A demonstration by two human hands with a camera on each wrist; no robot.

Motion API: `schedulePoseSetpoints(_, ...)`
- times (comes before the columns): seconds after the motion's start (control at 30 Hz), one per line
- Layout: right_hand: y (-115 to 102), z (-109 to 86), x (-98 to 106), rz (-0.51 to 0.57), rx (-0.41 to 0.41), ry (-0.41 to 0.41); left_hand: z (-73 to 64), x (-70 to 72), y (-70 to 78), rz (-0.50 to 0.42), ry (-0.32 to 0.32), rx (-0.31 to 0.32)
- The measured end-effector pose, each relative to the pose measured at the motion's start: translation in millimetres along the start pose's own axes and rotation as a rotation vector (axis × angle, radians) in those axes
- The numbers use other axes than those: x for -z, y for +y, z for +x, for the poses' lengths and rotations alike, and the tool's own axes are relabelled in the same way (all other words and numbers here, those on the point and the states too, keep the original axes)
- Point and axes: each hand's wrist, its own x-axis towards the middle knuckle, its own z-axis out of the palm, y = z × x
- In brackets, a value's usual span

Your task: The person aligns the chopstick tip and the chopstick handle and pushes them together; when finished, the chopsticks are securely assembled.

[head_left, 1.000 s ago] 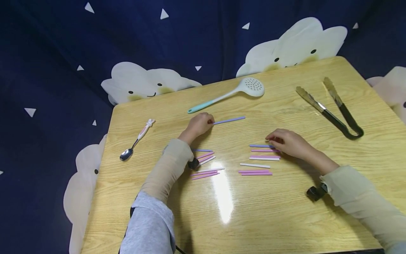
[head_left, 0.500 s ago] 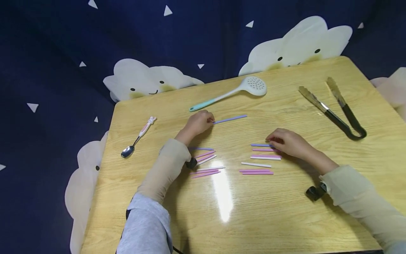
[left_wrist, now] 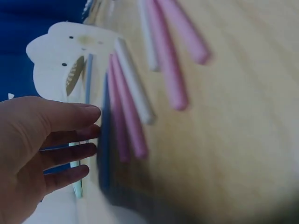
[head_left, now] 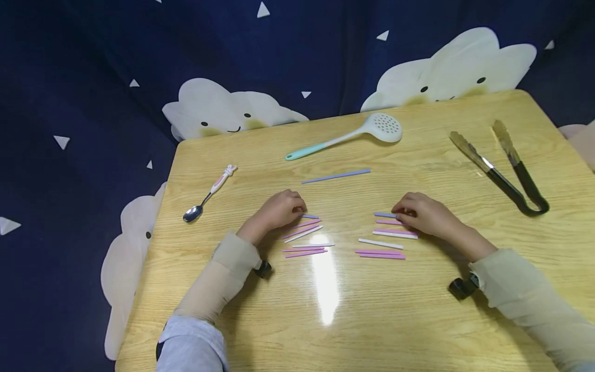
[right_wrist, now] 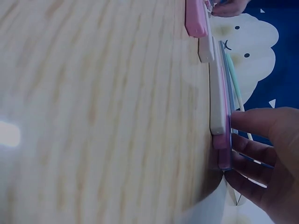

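My left hand (head_left: 280,209) is beside a short blue stick (head_left: 310,216) at the top of the left group. Thumb and fingers are parted along that stick (left_wrist: 106,135) in the left wrist view, with nothing between them. My right hand (head_left: 425,213) is at the right end of the right group's blue stick (head_left: 385,214), its fingertips right at the stick and spread along its side in the right wrist view. Pink sticks (head_left: 382,256) and white sticks (head_left: 381,243) lie below. A longer blue stick (head_left: 335,176) lies alone between and beyond the hands.
A slotted turner (head_left: 383,127) with a mint handle lies along the back of the wooden table (head_left: 372,325). Black-handled tongs (head_left: 516,186) are spread at the right. On the left rests a spoon (head_left: 192,213) with a rabbit-tipped handle. A dark blue curtain (head_left: 325,51) hangs behind.
My left hand has let go of the longer blue stick's left end and come back toward the left group. The right hand stays at its blue stick. The head view has shifted slightly.
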Motion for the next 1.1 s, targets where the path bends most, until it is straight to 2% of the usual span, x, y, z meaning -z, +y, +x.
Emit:
schedulePoseSetpoints(0.27, -1.0, -0.5, -0.2, -0.031, 0.015, -0.003, -10.2, -13.4, -2.0, 0.138, 0.165, -0.150)
schedulePoseSetpoints(0.43, -0.1, 0.7, -0.3, -0.087, 0.025, -0.012, -9.4, -16.5, -1.8, 0.203, 0.210, -0.193)
schedulePoseSetpoints(0.63, 0.6, 2.2, -1.2, -0.132, 0.074, 0.018, -10.0, -18.3, -2.2, 0.190, 0.232, -0.195)
schedulePoseSetpoints(0.83, 1.6, 3.9, -1.3, -0.125, 0.073, 0.035, -9.9, -18.2, -3.5, 0.113, 0.269, -0.182)
schedulePoseSetpoints(0.93, 2.4, 5.4, 1.9, -0.111, 0.026, 0.004, -7.8, -15.3, -2.7, 0.084, 0.290, -0.160)
schedulePoseSetpoints(1.1, -0.6, 8.9, 13.6, -0.073, -0.076, -0.037, -6.3, -5.3, 3.3, 0.042, 0.300, -0.066)
